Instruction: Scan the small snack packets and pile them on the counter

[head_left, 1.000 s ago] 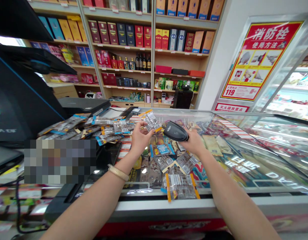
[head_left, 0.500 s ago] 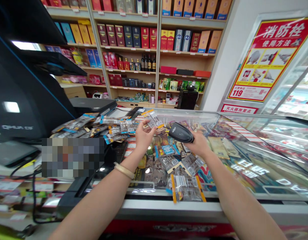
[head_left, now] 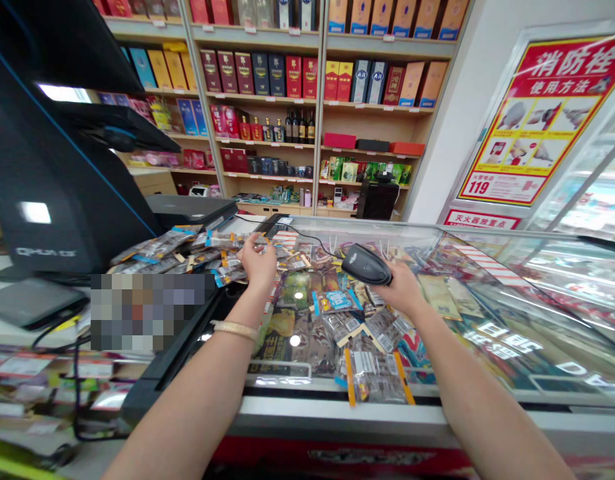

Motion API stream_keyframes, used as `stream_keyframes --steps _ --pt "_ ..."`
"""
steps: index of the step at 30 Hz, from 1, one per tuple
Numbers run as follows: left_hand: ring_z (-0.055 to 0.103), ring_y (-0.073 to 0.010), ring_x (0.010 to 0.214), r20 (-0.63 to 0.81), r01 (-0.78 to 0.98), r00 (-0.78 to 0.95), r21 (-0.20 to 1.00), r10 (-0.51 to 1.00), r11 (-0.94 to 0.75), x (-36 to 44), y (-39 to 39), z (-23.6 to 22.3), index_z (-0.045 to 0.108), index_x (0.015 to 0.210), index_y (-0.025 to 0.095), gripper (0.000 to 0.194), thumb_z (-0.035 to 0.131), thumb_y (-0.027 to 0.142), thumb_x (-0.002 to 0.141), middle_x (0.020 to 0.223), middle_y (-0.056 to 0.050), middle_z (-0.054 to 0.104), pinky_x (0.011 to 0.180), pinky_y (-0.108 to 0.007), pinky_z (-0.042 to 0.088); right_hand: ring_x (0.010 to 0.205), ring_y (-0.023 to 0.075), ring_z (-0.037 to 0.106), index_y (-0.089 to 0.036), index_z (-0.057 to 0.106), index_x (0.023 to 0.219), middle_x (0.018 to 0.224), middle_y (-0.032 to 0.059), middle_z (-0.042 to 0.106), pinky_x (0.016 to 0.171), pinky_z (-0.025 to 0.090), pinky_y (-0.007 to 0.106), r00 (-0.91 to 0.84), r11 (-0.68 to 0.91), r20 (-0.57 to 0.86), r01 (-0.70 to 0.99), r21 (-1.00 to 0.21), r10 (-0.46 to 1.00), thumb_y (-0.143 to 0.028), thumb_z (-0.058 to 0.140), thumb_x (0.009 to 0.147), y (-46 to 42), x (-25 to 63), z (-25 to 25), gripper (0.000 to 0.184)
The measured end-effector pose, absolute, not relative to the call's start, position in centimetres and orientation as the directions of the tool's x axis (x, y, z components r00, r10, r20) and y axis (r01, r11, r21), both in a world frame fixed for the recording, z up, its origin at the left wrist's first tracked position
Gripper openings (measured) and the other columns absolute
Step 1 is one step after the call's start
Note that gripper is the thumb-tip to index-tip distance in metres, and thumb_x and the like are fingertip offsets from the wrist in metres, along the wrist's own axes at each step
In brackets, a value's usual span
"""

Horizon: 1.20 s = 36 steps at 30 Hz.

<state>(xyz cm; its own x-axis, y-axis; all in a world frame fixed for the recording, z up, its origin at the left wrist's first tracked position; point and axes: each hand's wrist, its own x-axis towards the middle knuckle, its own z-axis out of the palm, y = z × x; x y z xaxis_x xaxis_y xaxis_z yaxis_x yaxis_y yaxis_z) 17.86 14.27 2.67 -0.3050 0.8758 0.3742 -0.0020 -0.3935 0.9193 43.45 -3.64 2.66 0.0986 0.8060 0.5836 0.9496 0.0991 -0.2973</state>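
My right hand (head_left: pixel 401 288) is wrapped round the handle of a black barcode scanner (head_left: pixel 367 265), held above the glass top of a chest freezer with its head pointing left. At the right edge of a heap of small snack packets (head_left: pixel 162 248), my left hand (head_left: pixel 258 261) has its fingers curled and pinched on a snack packet (head_left: pixel 260 237), mostly hidden by the fingers. Below the scanner, a blue snack packet (head_left: pixel 336 301) lies on the glass. Clear packets with orange ends (head_left: pixel 377 373) lie nearer the front edge.
A dark point-of-sale terminal (head_left: pixel 47 173) stands at left, beside the heap. The scanner's cable (head_left: pixel 302 235) runs back across the freezer (head_left: pixel 337 417). Shelves of boxed bottles (head_left: pixel 267 73) rise behind, and a red and yellow poster (head_left: pixel 537 120) hangs at right.
My left hand has moved left and slightly down, from beside the scanner to the heap, carrying the snack packet. My right hand and the scanner stay almost in place.
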Motion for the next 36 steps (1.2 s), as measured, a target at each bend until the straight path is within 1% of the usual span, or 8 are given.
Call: stream_keyframes --steps 2,5,8,11,17,21,31,36 --pt "0.063 -0.0125 0.074 0.454 0.122 -0.225 0.891 0.862 -0.437 18.5 13.3 3.0 0.063 0.105 0.014 0.035 0.06 0.017 0.071 0.091 -0.006 0.065 0.074 -0.025 0.051 0.075 0.0247 0.068 -0.021 0.071 0.098 0.08 0.0064 0.074 0.064 0.045 0.029 0.103 0.099 0.595 0.95 -0.297 0.797 -0.03 0.061 0.071 -3.6 43.5 2.6 0.03" --pt "0.063 -0.0157 0.071 0.488 0.221 0.245 0.813 0.838 -0.538 19.7 11.0 3.3 0.068 0.096 0.014 0.029 0.064 0.032 0.072 0.083 -0.006 0.069 0.07 -0.027 0.05 0.074 0.0255 0.067 -0.021 0.07 0.088 0.077 0.0072 0.073 0.063 0.045 0.03 0.109 0.09 0.602 0.953 -0.29 0.791 -0.033 0.061 0.072 -3.6 43.6 2.5 0.022" --pt "0.065 -0.0228 0.083 0.326 0.382 0.646 0.645 0.69 -0.662 20.5 8.8 3.3 0.072 0.092 0.016 0.042 0.075 0.045 0.062 0.089 -0.008 0.071 0.077 -0.032 0.049 0.078 0.0263 0.068 -0.02 0.069 0.091 0.081 0.0077 0.074 0.066 0.046 0.03 0.105 0.095 0.606 0.953 -0.288 0.789 -0.033 0.061 0.072 -3.5 43.7 2.5 0.024" --pt "0.064 -0.0277 0.092 0.169 0.463 0.786 0.478 0.595 -0.747 20.7 7.6 3.0 0.074 0.095 0.016 0.056 0.082 0.049 0.049 0.094 -0.01 0.072 0.083 -0.034 0.047 0.08 0.0256 0.068 -0.021 0.069 0.092 0.083 0.0069 0.074 0.069 0.046 0.03 0.1 0.103 0.605 0.951 -0.291 0.79 -0.032 0.061 0.073 -3.5 43.7 2.5 0.024" --pt "0.063 -0.0191 0.075 0.08 0.403 0.855 0.519 0.512 -0.754 20.7 7.3 3.1 0.073 0.091 0.015 0.049 0.08 0.044 0.053 0.083 -0.004 0.072 0.068 -0.025 0.045 0.08 0.0267 0.068 -0.021 0.07 0.095 0.083 0.0073 0.074 0.068 0.046 0.031 0.099 0.117 0.618 0.947 -0.299 0.78 -0.032 0.061 0.071 -3.5 43.7 2.6 0.029" --pt "0.063 -0.0187 0.077 0.149 0.391 0.825 0.545 0.545 -0.741 20.7 7.5 3.0 0.074 0.092 0.016 0.039 0.074 0.037 0.059 0.081 -0.002 0.072 0.071 -0.024 0.047 0.078 0.0263 0.068 -0.021 0.071 0.098 0.083 0.0073 0.074 0.068 0.047 0.031 0.132 0.105 0.639 0.942 -0.319 0.758 -0.033 0.062 0.07 -3.5 43.9 2.5 0.032" --pt "0.066 -0.0253 0.097 0.263 0.328 0.691 0.715 0.673 -0.617 20.6 9.8 2.0 0.074 0.103 0.013 0.06 0.083 0.038 0.049 0.125 -0.015 0.064 0.08 -0.031 0.053 0.076 0.0257 0.068 -0.02 0.07 0.094 0.081 0.0081 0.073 0.068 0.048 0.031 0.146 0.131 0.658 0.926 -0.353 0.739 -0.035 0.061 0.071 -3.5 43.8 2.6 0.03" --pt "0.067 -0.0198 0.076 0.299 0.443 0.635 0.615 0.713 -0.652 20.8 9.2 2.0 0.076 0.099 0.018 0.037 0.073 0.024 0.062 0.096 -0.007 0.075 0.072 -0.029 0.051 0.076 0.0258 0.068 -0.019 0.069 0.094 0.081 0.0084 0.073 0.068 0.049 0.031 0.151 0.126 0.66 0.927 -0.353 0.736 -0.036 0.061 0.07 -3.6 43.8 2.6 0.03"
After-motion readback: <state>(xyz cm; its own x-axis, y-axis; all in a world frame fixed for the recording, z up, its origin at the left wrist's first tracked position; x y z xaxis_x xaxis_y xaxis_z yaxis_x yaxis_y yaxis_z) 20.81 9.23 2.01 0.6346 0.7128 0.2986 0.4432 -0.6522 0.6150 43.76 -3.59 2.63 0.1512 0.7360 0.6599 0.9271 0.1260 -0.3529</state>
